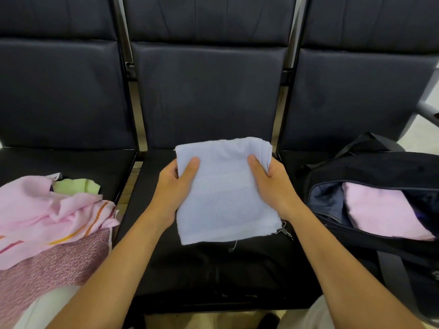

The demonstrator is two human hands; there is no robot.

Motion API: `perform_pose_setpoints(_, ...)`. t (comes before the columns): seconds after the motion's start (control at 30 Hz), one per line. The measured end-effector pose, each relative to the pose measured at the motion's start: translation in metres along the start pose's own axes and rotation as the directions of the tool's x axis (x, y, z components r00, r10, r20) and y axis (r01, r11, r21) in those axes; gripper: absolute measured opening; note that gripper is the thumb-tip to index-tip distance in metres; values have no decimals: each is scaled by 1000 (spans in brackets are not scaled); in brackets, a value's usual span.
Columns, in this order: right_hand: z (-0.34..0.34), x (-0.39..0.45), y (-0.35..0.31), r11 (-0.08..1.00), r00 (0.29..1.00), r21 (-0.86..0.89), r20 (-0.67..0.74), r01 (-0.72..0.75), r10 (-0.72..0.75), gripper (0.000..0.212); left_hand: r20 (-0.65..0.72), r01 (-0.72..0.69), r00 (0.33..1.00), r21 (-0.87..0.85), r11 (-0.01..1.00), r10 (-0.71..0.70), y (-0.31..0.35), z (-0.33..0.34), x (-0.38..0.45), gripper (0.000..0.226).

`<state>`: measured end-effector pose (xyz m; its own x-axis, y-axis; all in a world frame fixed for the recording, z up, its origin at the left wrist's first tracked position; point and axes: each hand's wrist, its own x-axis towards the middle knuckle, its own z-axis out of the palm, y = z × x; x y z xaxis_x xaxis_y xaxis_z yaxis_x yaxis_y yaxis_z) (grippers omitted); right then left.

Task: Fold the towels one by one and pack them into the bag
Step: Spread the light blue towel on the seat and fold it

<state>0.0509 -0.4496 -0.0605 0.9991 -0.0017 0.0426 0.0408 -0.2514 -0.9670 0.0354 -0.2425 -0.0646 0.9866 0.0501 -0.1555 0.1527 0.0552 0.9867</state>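
A folded light blue towel [225, 198] is held above the middle seat. My left hand [174, 186] grips its left edge with the thumb on top. My right hand [270, 184] grips its right edge the same way. On the right seat a dark bag [370, 172] lies open, and a folded pink towel [384, 210] rests inside it. A loose heap of towels lies on the left seat: a light pink striped towel [47, 210], a green towel [76, 186] and a darker pink towel [52, 264].
A row of three dark padded seats [209, 96] with metal frames between them fills the view. A bag strap [392, 271] hangs over the front of the right seat. A metal armrest [427, 111] sticks out at the far right.
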Motion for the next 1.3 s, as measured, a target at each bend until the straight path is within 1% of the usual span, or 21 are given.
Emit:
perform_pose_setpoints(0.03, -2, 0, 1, 1000, 1000, 4, -12, -8, 8, 11, 95, 144, 986, -110, 983, -134, -1, 1, -2, 34)
perform_pose_setpoints(0.07, -4, -1, 1, 1000, 999, 3, -22, -23, 23, 17, 204, 250, 956, -188, 950, -211, -3, 2, -5, 36)
perform_pose_setpoints(0.1, -7, -1, 1, 999, 999, -9, -23, -36, 36, 23, 280, 284, 936, -235, 929, -215, -8, 6, -10, 36)
perform_pose_setpoints(0.13, -10, -2, 0, 999, 999, -24, -20, -43, 42, 28, 312, 255, 934, -253, 933, -171, -16, 10, -13, 35)
perform_pose_setpoints(0.17, -13, -3, -3, 998, 999, -38, -14, -41, 40, 29, 301, 187, 947, -233, 954, -112, -24, 14, -16, 35)
perform_pose_setpoints(0.27, -25, -10, -8, 998, 998, -30, -16, -56, 55, 24, 147, -30, 988, -73, 997, 41, -34, 28, -22, 38)
perform_pose_setpoints(0.33, -36, -17, -8, 995, 995, 3, -34, -97, 97, 22, 77, -107, 991, -28, 994, 109, -33, 40, -26, 36)
perform_pose_setpoints(0.4, -51, -27, -4, 983, 984, 33, -20, -179, 180, 23, 55, -139, 989, -17, 990, 139, -32, 57, -30, 34)
perform_pose_setpoints(0.5, -82, -41, 3, 950, 949, 56, 85, -308, 303, 30, 49, -145, 988, -11, 989, 145, -34, 87, -33, 31)
perform_pose_setpoints(0.53, -92, -44, 5, 947, 944, 43, 113, -318, 311, 32, 45, -137, 990, -10, 991, 137, -35, 97, -32, 31)
perform_pose_setpoints(0.6, -110, -49, 5, 955, 950, 17, 109, -295, 291, 33, 54, -121, 991, -20, 992, 122, -35, 117, -31, 32)
perform_pose_setpoints(0.67, -128, -54, 9, 961, 960, 11, 50, -275, 274, 26, 81, -100, 991, -23, 995, 102, -34, 139, -29, 33)
perform_pose_setpoints(0.73, -147, -60, 17, 952, 951, 8, -37, -307, 307, 20, 103, -56, 993, 19, 998, 54, -32, 161, -28, 34)
perform_pose_setpoints(0.8, -171, -65, 28, 932, 925, 29, -115, -361, 362, 19, 127, -20, 992, 93, 995, 8, -32, 185, -28, 42)
perform_pose_setpoints(0.9, -204, -73, 42, 899, 877, 82, -197, -431, 438, 16, 179, -3, 984, 101, 995, -15, -36, 213, -27, 58)
perform_pose_setpoints(0.93, -215, -74, 47, 886, 859, 90, -219, -454, 463, 17, 207, -12, 978, 111, 994, -11, -38, 222, -26, 58)
perform_pose_setpoints(1.0, -234, -74, 60, 865, 827, 84, -260, -495, 499, 17, 280, -44, 960, 195, 980, -13, -41, 244, -23, 46)
perform_pose_setpoints(1.03, -243, -73, 69, 858, 817, 61, -275, -511, 506, 15, 316, -44, 948, 244, 969, -37, -44, 255, -21, 40)
perform_pose_setpoints(1.1, -256, -72, 84, 846, 805, 3, -307, -533, 508, 14, 354, -7, 929, 315, 949, -110, -48, 273, -17, 37)
perform_pose_setpoints(1.2, -276, -66, 107, 836, 793, -55, -356, -546, 495, 19, 380, -12, 916, 352, 936, -131, -53, 302, -8, 40)
perform_pose_setpoints(1.3, -292, -57, 125, 827, 782, -156, -457, -540, 424, 37, 431, -19, 892, 338, 941, -137, -58, 322, 2, 46)
